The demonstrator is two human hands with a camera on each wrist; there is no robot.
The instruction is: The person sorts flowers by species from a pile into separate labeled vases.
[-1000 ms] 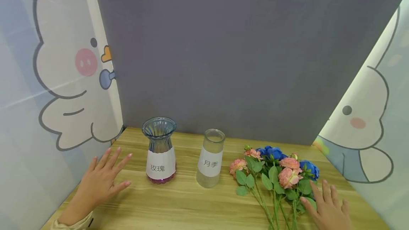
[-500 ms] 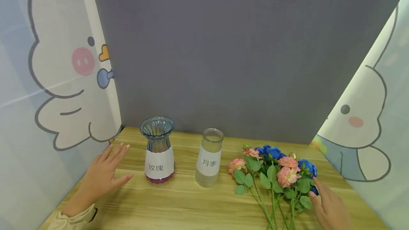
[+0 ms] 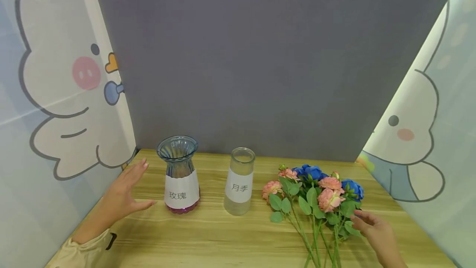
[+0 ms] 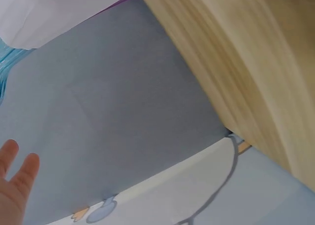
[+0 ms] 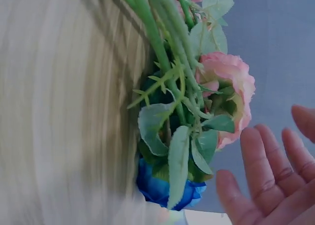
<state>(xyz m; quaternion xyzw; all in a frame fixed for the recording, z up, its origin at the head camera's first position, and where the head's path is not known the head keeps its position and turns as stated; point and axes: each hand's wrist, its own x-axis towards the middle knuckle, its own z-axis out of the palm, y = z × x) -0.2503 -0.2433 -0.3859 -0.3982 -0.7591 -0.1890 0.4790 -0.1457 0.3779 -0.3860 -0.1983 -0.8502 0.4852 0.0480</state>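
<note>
A flared glass vase point(image 3: 180, 169), blue at the top and purple at the base, stands upright with a white paper label. My left hand point(image 3: 118, 198) hovers to its left, apart from it, fingers extended and thumb spread away. A straight clear glass vase point(image 3: 237, 207) with another label stands to the right. Several long-stemmed flowers lie on the table, with pink blooms point(image 3: 330, 200) and blue blooms point(image 3: 352, 190) among green leaves. At their right side is my right hand point(image 3: 378, 235), fingers loosely bent and holding nothing; whether the fingertips touch a leaf I cannot tell.
The wooden table point(image 3: 193, 243) ends at a grey backdrop point(image 3: 245, 73). Printed cloth panels with cartoon figures close off the left side point(image 3: 55, 94) and the right side point(image 3: 412, 135). Flower stems point(image 3: 308, 243) reach toward the near edge.
My right hand has turned onto its side beside the flowers, its fingers bending. The left hand has turned too, fingers closer together. Vases and flowers stay put while the head view shifts slightly.
</note>
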